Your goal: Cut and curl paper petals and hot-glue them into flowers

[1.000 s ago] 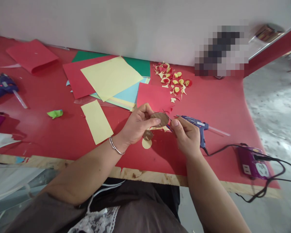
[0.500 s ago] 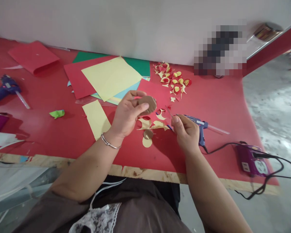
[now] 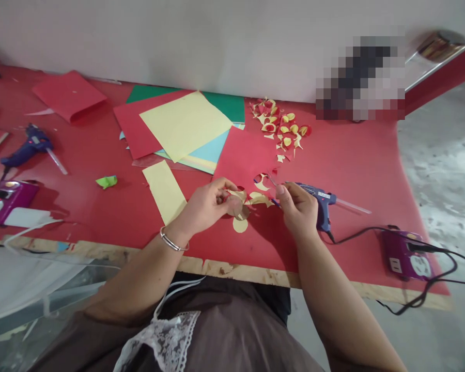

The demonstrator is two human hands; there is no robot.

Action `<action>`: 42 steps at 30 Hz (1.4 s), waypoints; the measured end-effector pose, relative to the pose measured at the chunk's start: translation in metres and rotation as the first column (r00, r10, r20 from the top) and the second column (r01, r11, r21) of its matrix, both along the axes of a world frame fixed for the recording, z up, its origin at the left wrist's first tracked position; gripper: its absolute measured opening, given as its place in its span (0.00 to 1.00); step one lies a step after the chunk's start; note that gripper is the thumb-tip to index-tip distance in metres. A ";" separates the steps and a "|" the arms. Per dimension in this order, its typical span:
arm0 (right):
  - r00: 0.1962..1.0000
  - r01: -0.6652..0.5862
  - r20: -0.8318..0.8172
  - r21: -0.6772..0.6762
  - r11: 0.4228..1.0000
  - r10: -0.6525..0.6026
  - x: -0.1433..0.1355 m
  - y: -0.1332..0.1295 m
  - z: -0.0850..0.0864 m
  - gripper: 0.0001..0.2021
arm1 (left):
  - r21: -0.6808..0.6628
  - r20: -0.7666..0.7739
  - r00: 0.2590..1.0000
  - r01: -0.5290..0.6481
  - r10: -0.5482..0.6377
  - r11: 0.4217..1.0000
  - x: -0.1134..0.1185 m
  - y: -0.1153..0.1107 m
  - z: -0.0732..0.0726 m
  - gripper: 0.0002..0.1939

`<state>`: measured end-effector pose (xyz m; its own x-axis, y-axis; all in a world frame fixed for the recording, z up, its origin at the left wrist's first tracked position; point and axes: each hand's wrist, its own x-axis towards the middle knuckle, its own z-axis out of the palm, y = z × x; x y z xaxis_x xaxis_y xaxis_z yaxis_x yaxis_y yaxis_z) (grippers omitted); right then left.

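In the head view, my left hand [image 3: 207, 206] is lowered to the table, fingers pinched at a small brown cardboard disc [image 3: 242, 212]. Blur hides whether one disc or two lie at these fingertips. Just below is a pale yellow paper circle [image 3: 240, 225]. My right hand [image 3: 300, 206] is closed around a thin metal tool, which looks like tweezers [image 3: 272, 179], its tip pointing up and left. Cut yellow paper scraps [image 3: 260, 198] lie between the hands. Right beside my right hand rests a blue glue gun [image 3: 323, 204] with a clear glue stick.
Stacked coloured sheets [image 3: 186, 124] lie at the back, with a yellow strip [image 3: 165, 191] nearer. Small red and yellow curled pieces [image 3: 281, 124] are heaped behind. Another glue gun [image 3: 31, 147] and a purple power socket [image 3: 21, 199] sit left; a second purple socket [image 3: 405, 253] with cords sits right.
My left hand has come down with the brown disc from above the table to beside the yellow circle. My right hand stays almost in place. The view has shifted slightly.
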<state>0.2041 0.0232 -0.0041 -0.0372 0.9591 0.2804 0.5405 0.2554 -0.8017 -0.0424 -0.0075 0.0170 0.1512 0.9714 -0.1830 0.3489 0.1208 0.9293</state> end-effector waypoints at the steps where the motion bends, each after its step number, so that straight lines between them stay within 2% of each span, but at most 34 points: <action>1: 1.000 -0.002 0.000 -0.004 1.000 0.002 0.000 0.000 -0.001 0.32 | 0.001 -0.044 0.998 0.036 -0.036 0.999 0.001 -0.002 0.000 0.13; 4: 1.000 -0.016 -0.010 -0.006 1.000 0.016 0.001 0.000 -0.003 0.31 | 0.062 -0.179 0.975 0.147 -0.134 0.987 0.000 -0.005 0.001 0.18; 7: 1.000 -0.017 -0.021 -0.010 1.000 0.017 0.001 0.000 -0.005 0.30 | 0.157 -0.304 0.937 0.227 -0.172 0.961 -0.004 -0.008 0.000 0.23; 13: 1.000 -0.024 0.012 -0.052 0.998 0.025 0.002 -0.002 -0.006 0.29 | 0.174 -0.337 0.914 0.296 -0.226 0.939 -0.001 -0.006 -0.004 0.20; 15: 0.999 -0.023 0.023 -0.067 0.997 0.024 0.002 -0.002 -0.005 0.29 | 0.172 -0.316 0.921 0.291 -0.227 0.941 -0.003 -0.005 -0.002 0.20; 18: 0.998 -0.012 0.066 -0.095 0.995 0.019 0.003 -0.001 -0.003 0.30 | 0.166 -0.344 0.932 0.185 -0.119 0.969 -0.016 -0.002 0.003 0.19; 20: 0.994 -0.008 0.110 -0.105 0.994 0.020 0.004 -0.001 -0.002 0.29 | 0.170 -0.423 0.905 0.123 -0.040 0.978 -0.026 0.000 0.008 0.19; 23: 0.984 -0.002 0.175 -0.111 0.994 0.021 0.007 -0.005 -0.001 0.27 | 0.153 -0.523 0.851 0.136 -0.036 0.979 -0.031 0.001 0.012 0.20; 25: 0.977 0.014 0.214 -0.116 0.993 0.011 0.008 -0.010 0.000 0.26 | 0.158 -0.526 0.847 0.180 -0.072 0.971 -0.022 0.000 0.014 0.17; 27: 0.967 0.031 0.253 -0.113 0.993 -0.002 0.010 -0.016 0.001 0.26 | 0.175 -0.534 0.833 0.281 -0.149 0.944 -0.007 0.000 0.015 0.15; 29: 0.955 0.036 0.295 -0.106 0.994 -0.003 0.012 -0.025 0.001 0.26 | 0.166 -0.580 0.777 0.406 -0.243 0.899 0.009 0.001 0.016 0.16; 31: 0.939 0.039 0.343 -0.104 0.994 -0.001 0.015 -0.035 -0.002 0.26 | 0.144 -0.630 0.719 0.479 -0.293 0.866 0.018 0.005 0.018 0.14; 36: 0.860 0.077 0.507 -0.034 0.996 -0.049 0.024 -0.059 -0.015 0.26 | 0.061 -0.683 0.656 0.489 -0.321 0.870 0.009 0.019 0.020 0.17; 42: 0.774 0.100 0.620 0.076 0.992 -0.126 0.023 -0.068 -0.021 0.26 | 0.009 -0.673 0.629 0.532 -0.388 0.847 0.003 0.026 0.019 0.08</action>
<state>0.2269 -0.0445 -0.0249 -0.1080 0.9570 0.2691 0.9449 0.1829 -0.2715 -0.0392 0.0188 0.0360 0.5079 0.8305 -0.2286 0.8106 -0.3709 0.4533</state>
